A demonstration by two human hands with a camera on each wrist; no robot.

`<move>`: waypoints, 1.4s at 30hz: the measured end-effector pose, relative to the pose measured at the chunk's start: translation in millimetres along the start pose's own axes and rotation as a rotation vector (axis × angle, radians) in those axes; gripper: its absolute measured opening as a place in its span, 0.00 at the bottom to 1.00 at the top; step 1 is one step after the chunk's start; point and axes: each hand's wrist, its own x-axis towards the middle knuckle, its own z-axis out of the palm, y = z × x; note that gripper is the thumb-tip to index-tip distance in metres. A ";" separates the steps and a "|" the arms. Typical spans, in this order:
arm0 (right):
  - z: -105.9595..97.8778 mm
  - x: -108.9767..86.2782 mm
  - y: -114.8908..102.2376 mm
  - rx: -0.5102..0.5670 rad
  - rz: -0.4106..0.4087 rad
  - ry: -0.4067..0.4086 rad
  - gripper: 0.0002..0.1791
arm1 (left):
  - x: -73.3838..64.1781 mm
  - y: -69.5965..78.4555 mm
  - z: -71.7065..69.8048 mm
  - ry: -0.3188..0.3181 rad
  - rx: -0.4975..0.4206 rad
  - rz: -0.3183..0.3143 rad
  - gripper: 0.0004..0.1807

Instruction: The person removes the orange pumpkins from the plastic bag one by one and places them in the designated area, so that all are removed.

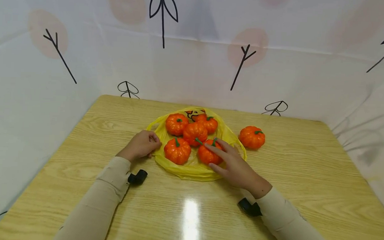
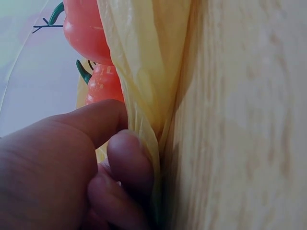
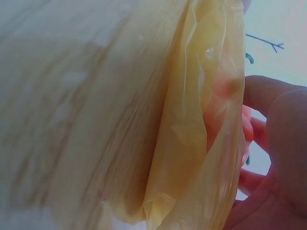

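A yellow plastic bag (image 1: 190,173) lies spread on the table with several small orange pumpkins inside, among them one at front left (image 1: 177,151). At the bag's left edge, my left hand (image 1: 141,145) pinches the thin plastic between thumb and curled fingers; the left wrist view shows the bag's folds (image 2: 144,96) against those fingers. My right hand (image 1: 238,167) reaches over the bag's right rim and holds the front-right pumpkin (image 1: 206,155), fingers across its top and thumb at its near side. In the right wrist view, the bag's wall (image 3: 192,143) partly hides that pumpkin.
One more orange pumpkin (image 1: 251,137) with a green stem sits on the wooden table (image 1: 304,173), right of the bag. Behind the table hangs a white patterned cloth (image 1: 197,70). Small black devices, one by each wrist (image 1: 137,177), are worn over beige sleeves.
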 end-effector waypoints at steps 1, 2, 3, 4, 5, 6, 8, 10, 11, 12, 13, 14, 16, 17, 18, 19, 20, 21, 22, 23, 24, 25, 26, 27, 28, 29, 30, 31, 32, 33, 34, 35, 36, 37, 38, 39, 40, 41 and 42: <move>0.0 0.0 0.2 0.002 0.002 -0.002 0.34 | 0.2 -0.2 0.1 0.000 0.001 -0.001 0.10; 0.0 -0.2 0.3 0.000 0.002 -0.004 0.34 | 0.4 -0.4 0.2 0.000 0.001 -0.002 0.10; 0.0 -0.2 0.6 -0.002 0.001 -0.006 0.34 | 0.6 -0.7 0.4 0.001 0.003 -0.003 0.10; 0.0 -0.4 0.8 -0.004 0.001 -0.006 0.33 | 0.8 -0.9 0.6 0.001 0.005 -0.004 0.10; -0.1 -0.5 0.7 -0.004 0.005 -0.009 0.33 | 1.0 -1.1 0.7 0.001 0.006 -0.004 0.10; -0.1 -0.6 0.7 -0.007 0.006 -0.008 0.33 | 1.1 -1.5 0.8 0.001 0.006 -0.003 0.10; -0.1 -1.2 0.3 -0.011 0.005 -0.006 0.33 | 1.6 -2.1 1.1 0.000 0.005 -0.001 0.10; -0.2 -1.4 0.5 -0.012 0.008 -0.005 0.32 | 2.3 -2.7 1.2 -0.001 0.003 0.004 0.10; -0.2 -1.5 0.6 -0.012 0.007 -0.004 0.32 | 2.6 -3.0 1.2 -0.002 0.003 0.006 0.10; -0.2 -1.5 0.7 -0.012 0.005 -0.004 0.32 | 2.9 -3.3 1.2 -0.001 0.002 0.008 0.10; -0.2 -1.5 0.9 -0.014 0.002 -0.004 0.32 | 3.4 -3.4 1.2 -0.002 0.002 0.009 0.10; -0.4 -1.4 1.0 -0.012 0.003 -0.005 0.32 | 3.9 -3.6 1.3 -0.001 0.001 0.009 0.10; -0.3 -1.3 1.3 -0.016 -0.003 -0.004 0.32 | 4.4 -3.8 1.1 -0.003 -0.001 0.010 0.10; -0.4 -1.4 1.4 -0.017 -0.005 -0.003 0.32 | 4.5 -3.8 0.9 -0.005 -0.002 0.012 0.10; -0.4 -1.4 1.5 -0.020 -0.008 -0.002 0.32 | 4.5 -3.7 0.9 -0.005 -0.005 0.010 0.10; -0.3 -1.4 1.7 -0.022 -0.012 0.001 0.32 | 4.4 -3.6 0.8 -0.006 -0.005 0.010 0.10; -0.3 -1.5 1.6 -0.021 -0.012 0.003 0.32 | 4.2 -3.4 0.7 -0.007 -0.006 0.009 0.10; -0.2 -1.5 1.5 -0.021 -0.015 0.005 0.32 | 3.9 -3.2 0.5 -0.008 -0.006 0.014 0.10; -0.1 -1.6 1.5 -0.023 -0.018 0.009 0.32 | 3.4 -3.0 0.4 -0.007 -0.005 0.013 0.10; 0.0 -1.7 1.5 -0.026 -0.021 0.011 0.32 | 2.9 -2.8 0.3 -0.007 -0.003 0.012 0.11; 0.1 -1.8 1.4 -0.029 -0.024 0.012 0.32 | 2.6 -2.7 0.5 -0.006 -0.002 0.009 0.11; 0.4 -1.9 1.4 -0.030 -0.025 0.014 0.32 | 2.2 -2.6 0.4 -0.006 -0.001 0.009 0.11; 0.6 -2.1 1.3 -0.031 -0.023 0.013 0.32 | 1.8 -2.6 0.5 -0.005 0.001 0.007 0.11; 0.8 -2.3 1.3 -0.033 -0.025 0.013 0.32 | 1.4 -2.8 0.4 -0.008 0.002 0.009 0.11; 0.7 -2.4 1.3 -0.033 -0.026 0.013 0.32 | 1.1 -2.6 0.3 -0.008 0.001 0.003 0.11; 0.5 -2.6 1.2 -0.034 -0.025 0.011 0.32 | 1.1 -2.7 0.2 -0.009 0.001 0.000 0.11; 0.5 -2.8 1.1 -0.033 -0.025 0.010 0.32 | 0.9 -2.7 0.1 -0.007 0.000 -0.001 0.11; 0.4 -2.9 1.0 -0.031 -0.024 0.008 0.32 | 0.7 -3.0 -0.2 -0.010 0.003 0.003 0.11; 0.3 -3.0 0.9 -0.031 -0.024 0.007 0.32 | 0.5 -3.2 -0.3 -0.010 0.002 0.001 0.11; 0.2 -3.1 0.8 -0.032 -0.023 0.006 0.32 | 0.3 -3.5 -0.5 -0.009 0.004 0.002 0.11; 0.1 -3.0 0.6 -0.035 -0.022 0.005 0.32 | 0.3 -3.7 -0.4 -0.006 0.003 -0.001 0.11; 0.0 -3.0 0.5 -0.040 -0.024 0.004 0.32 | 0.4 -4.1 -0.1 -0.006 0.006 0.001 0.11; -0.1 -2.9 0.4 -0.043 -0.024 0.004 0.32 | 0.4 -4.2 0.0 -0.007 0.006 0.002 0.11; -0.4 -2.9 0.2 -0.046 -0.024 0.003 0.32 | 0.5 -4.6 0.3 -0.009 0.007 0.004 0.11; -0.7 -3.1 0.0 -0.048 -0.025 0.002 0.32 | 0.3 -4.4 0.4 -0.008 0.007 0.000 0.11; -1.2 -3.2 -0.5 -0.051 -0.027 0.001 0.32 | 0.2 -4.4 0.5 -0.008 0.008 0.002 0.11; -1.7 -3.3 -0.8 -0.053 -0.030 0.000 0.32 | 0.0 -4.0 0.5 -0.008 0.007 0.002 0.10; -2.3 -3.6 -1.0 -0.055 -0.035 0.001 0.32 | -0.2 -3.6 0.6 -0.009 0.008 0.004 0.10; -2.9 -4.0 -1.1 -0.055 -0.038 0.002 0.32 | -0.4 -3.1 0.4 -0.008 0.009 0.006 0.10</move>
